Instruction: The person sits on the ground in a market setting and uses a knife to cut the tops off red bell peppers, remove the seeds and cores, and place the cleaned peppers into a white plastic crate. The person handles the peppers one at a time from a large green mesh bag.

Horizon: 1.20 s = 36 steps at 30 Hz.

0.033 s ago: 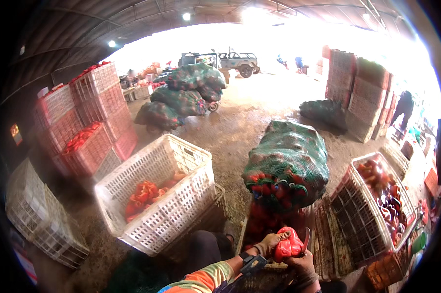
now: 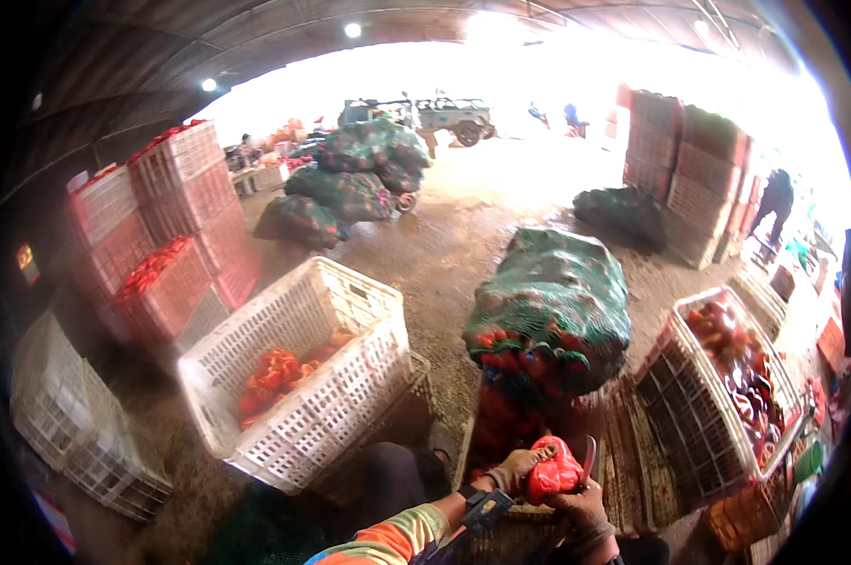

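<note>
Low in the view, my left hand [image 2: 518, 469] grips a red pepper [image 2: 551, 473] from its left side, fingers at its top. My right hand [image 2: 583, 508] is closed on a knife [image 2: 590, 456] at the pepper's right, its blade pointing up beside the pepper. Both hands are over a pale trough [image 2: 472, 461] holding dark red peppers. Just beyond it lies a big green mesh sack [image 2: 550, 282] full of red peppers. A white crate [image 2: 303, 414] with some red pieces stands to the left; another crate [image 2: 764, 386] with pepper pieces stands at the right.
Stacked crates [image 2: 180, 184] stand left, with more stacks [image 2: 703, 184] back right and empty-looking crates [image 2: 77, 414] lower left. Mesh sacks [image 2: 350, 188] are piled on a wheeled cart. A small truck [image 2: 453, 118] is in the bright opening; a person [image 2: 774, 202] bends at the right.
The whole view has shifted slightly, with things appearing a little further left and up. My hands still hold the pepper and knife in much the same pose.
</note>
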Motion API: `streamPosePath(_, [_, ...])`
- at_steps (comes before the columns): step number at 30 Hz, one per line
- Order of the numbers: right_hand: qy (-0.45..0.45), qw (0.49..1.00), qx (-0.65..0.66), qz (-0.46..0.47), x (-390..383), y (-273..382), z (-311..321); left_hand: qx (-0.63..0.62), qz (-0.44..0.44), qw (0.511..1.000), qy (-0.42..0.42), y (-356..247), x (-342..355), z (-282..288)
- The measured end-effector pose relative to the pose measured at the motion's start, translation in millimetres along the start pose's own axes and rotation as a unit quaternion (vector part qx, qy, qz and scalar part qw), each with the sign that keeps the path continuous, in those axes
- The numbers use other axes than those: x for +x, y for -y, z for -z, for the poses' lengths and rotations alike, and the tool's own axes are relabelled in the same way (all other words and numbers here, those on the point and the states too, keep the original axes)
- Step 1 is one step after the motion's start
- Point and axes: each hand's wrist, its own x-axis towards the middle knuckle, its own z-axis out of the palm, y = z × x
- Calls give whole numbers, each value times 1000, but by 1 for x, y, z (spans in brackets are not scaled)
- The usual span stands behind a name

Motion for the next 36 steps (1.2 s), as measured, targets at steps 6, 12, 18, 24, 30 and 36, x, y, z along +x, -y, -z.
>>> streamPosePath(6, [75,991,-70,-87,3,-6,18,-144,88,981,94,12,-19,8])
streamPosePath(12, [38,991,9,-128,-22,7,25,-104,111,988,34,26,-21,-8])
streamPosePath(18, [48,992,25,-110,-8,-8,40,-111,130,982,74,15,-10,-8])
streamPosePath(24, [-3,997,65,-42,-7,14,8,-126,55,990,-13,18,1,9])
streamPosePath(30, [-16,981,183,-67,-12,3,-6,-149,28,989,5,0,-14,-2])
streamPosePath(36, [-20,995,79,-49,-4,17,-37,-80,-76,994,-17,-15,-23,10])
